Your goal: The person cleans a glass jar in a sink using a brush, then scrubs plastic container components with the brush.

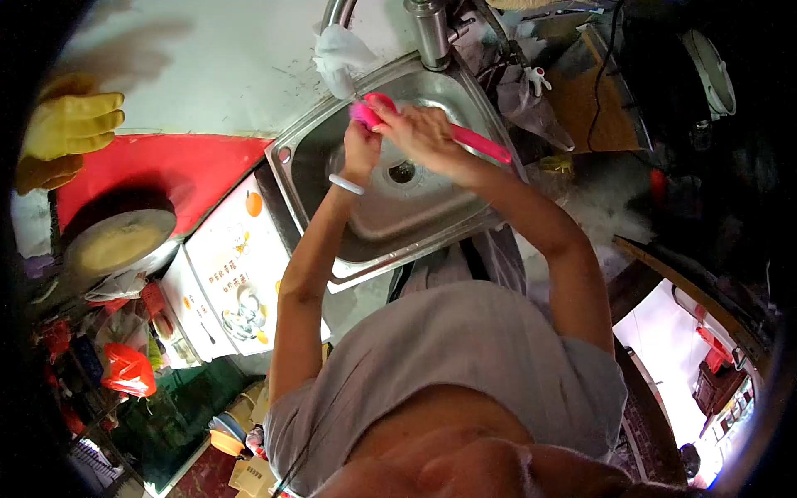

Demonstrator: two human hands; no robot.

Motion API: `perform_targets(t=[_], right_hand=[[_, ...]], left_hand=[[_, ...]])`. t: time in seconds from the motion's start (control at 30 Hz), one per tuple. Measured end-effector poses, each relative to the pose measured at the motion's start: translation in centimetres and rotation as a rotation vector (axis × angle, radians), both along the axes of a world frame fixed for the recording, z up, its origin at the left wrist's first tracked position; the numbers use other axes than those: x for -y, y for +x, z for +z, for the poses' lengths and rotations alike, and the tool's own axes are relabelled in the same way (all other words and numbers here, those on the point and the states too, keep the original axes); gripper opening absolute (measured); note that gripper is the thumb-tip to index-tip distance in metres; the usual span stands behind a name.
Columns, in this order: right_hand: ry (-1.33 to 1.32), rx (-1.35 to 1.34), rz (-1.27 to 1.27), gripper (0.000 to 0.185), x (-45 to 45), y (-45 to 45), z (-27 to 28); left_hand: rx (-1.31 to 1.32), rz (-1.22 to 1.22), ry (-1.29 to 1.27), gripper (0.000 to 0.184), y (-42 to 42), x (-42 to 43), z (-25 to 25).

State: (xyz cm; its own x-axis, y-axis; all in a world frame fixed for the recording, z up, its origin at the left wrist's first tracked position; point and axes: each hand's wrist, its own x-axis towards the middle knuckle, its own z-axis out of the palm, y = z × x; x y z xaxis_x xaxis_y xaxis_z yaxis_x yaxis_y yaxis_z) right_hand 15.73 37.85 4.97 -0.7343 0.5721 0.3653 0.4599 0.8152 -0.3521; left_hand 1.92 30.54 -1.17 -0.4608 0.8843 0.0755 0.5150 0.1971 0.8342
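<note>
Over the sink (378, 241), under the tap's spout, my two hands meet at a bright pink, long-handled thing. My right hand (419, 133) is closed around it, and its flat pink handle (483, 144) sticks out to the right. The other end looks like a brush head, with a fuzzy magenta part (362, 114) between my hands. My left hand (363, 148), with a white band on the wrist, is closed at that end; its fingers are partly hidden. White wrapping (339, 56) hangs around the spout, just above my hands.
The metal tap body (430, 33) stands at the sink's back edge. Yellow rubber gloves (73, 126) hang at far left, above a round pan (120, 241). A red plastic bag (129, 370) is lower left. A greyish bag (531, 108) lies right of the sink.
</note>
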Motion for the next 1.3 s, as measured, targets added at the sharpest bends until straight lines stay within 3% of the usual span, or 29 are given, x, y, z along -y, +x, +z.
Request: perform_targets(t=[0.03, 0.07, 0.13, 0.2, 0.23, 0.27, 0.3, 0.33, 0.37, 0.4, 0.47, 0.5, 0.53, 0.57, 0.6, 0.73, 0.8, 0.83, 0.9, 0.93, 0.97, 1.03, 1.1, 1.13, 1.17, 1.27, 1.3], right_hand=[[0.017, -0.054, 0.002, 0.045, -0.1, 0.0, 0.4], [0.015, -0.056, 0.001, 0.045, -0.9, 0.1, -0.4], [-0.336, 0.163, -0.026, 0.047, -3.4, 0.0, -2.3], [-0.394, 0.319, -0.060, 0.050, -2.3, -0.3, -0.5], [-0.232, 0.128, 0.025, 0.047, -0.9, -0.8, -0.6], [-0.061, -0.066, 0.108, 0.045, 0.1, -1.1, -0.3], [-0.032, 0.043, 0.061, 0.041, 0.4, -0.9, 1.0], [-0.035, 0.042, 0.061, 0.041, -0.1, -0.9, 0.6], [-0.355, 0.094, -0.010, 0.043, -1.5, -0.8, -0.2], [-0.313, 0.131, -0.028, 0.045, -2.5, -0.1, -1.8], [-0.267, 0.165, -0.045, 0.047, -3.4, 0.3, -3.0], [-0.274, 0.112, -0.082, 0.048, -2.6, 0.5, -2.0], [-0.282, 0.061, -0.121, 0.048, -1.8, 0.6, -1.4], [-0.064, -0.019, -0.133, 0.049, -1.4, 0.4, -1.5], [-0.069, -0.020, -0.135, 0.049, -1.3, 0.5, -1.4], [-0.373, 0.078, -0.147, 0.053, -1.9, 0.9, -1.7], [-0.681, -0.059, -0.209, 0.058, -2.0, 1.7, -2.5], [-0.757, -0.040, -0.293, 0.067, -1.6, 2.2, -3.0], [-0.838, -0.051, -0.312, 0.068, -0.5, 2.8, -4.0], [-0.922, -0.062, -0.321, 0.069, -0.1, 3.0, -4.7], [-0.972, -0.304, -0.202, 0.061, -0.1, 3.1, -5.8], [-0.949, -0.295, -0.198, 0.054, -1.3, 3.4, -7.3], [-0.937, -0.398, -0.194, 0.038, -2.0, 3.5, -7.3], [-0.939, -0.401, -0.196, 0.038, -2.6, 3.5, -7.2], [-0.880, -0.366, -0.120, 0.037, -3.6, 3.5, -7.3], [-0.854, -0.220, -0.036, 0.044, -5.0, 3.2, -5.2], [-0.725, -0.092, -0.156, 0.052, -5.1, 3.0, -4.4]], left_hand=[[0.144, -0.058, 0.202, 0.039, -0.5, -0.1, -0.7], [0.141, -0.059, 0.201, 0.039, 0.1, 0.3, 0.6], [0.153, 0.037, 0.046, 0.038, 1.6, 1.2, 4.5], [0.158, -0.012, 0.087, 0.042, 0.7, 0.8, 2.8], [0.594, 0.028, 0.183, 0.045, 0.9, 0.6, 2.5], [0.813, 0.040, 0.229, 0.046, 1.0, 0.6, 2.4], [1.031, 0.068, 0.277, 0.048, 1.2, 0.6, 2.4], [0.691, 0.049, 0.193, 0.047, 0.9, 1.2, 2.7], [0.346, 0.033, 0.118, 0.046, 0.6, 1.5, 3.3], [0.338, 0.039, 0.122, 0.046, 0.5, 1.8, 4.0], [0.374, 0.123, 0.106, 0.045, 0.6, 1.8, 5.1], [0.490, 0.256, 0.242, 0.042, 0.9, 1.4, 5.0], [0.634, 0.319, 0.139, 0.040, 0.8, 1.7, 5.3], [0.627, 0.324, 0.168, 0.039, 0.8, 1.6, 5.3], [0.615, 0.331, 0.191, 0.038, 0.6, 1.7, 5.4], [0.544, 0.259, 0.209, 0.038, 1.9, 1.6, 5.7], [0.676, 0.395, 0.196, 0.036, 2.1, 1.8, 4.3], [0.679, 0.387, 0.199, 0.036, 2.2, 2.0, 3.4], [0.927, 0.389, 0.300, 0.037, 2.8, 2.5, 2.5], [0.929, 0.388, 0.299, 0.037, 3.3, 2.8, 2.0], [0.982, 0.333, 0.262, 0.037, 4.0, 2.9, 2.2], [1.185, 0.175, 0.232, 0.034, 4.4, 2.8, 2.7], [1.184, 0.049, 0.159, 0.034, 3.8, 2.2, 4.9], [1.179, -0.075, 0.087, 0.035, 3.3, 1.8, 5.9], [0.959, -0.112, -0.059, 0.038, 2.4, 1.0, 6.2], [1.030, -0.082, -0.115, 0.040, 1.9, -0.5, 7.7], [1.106, -0.060, -0.009, 0.042, 2.1, -0.8, 6.8]])
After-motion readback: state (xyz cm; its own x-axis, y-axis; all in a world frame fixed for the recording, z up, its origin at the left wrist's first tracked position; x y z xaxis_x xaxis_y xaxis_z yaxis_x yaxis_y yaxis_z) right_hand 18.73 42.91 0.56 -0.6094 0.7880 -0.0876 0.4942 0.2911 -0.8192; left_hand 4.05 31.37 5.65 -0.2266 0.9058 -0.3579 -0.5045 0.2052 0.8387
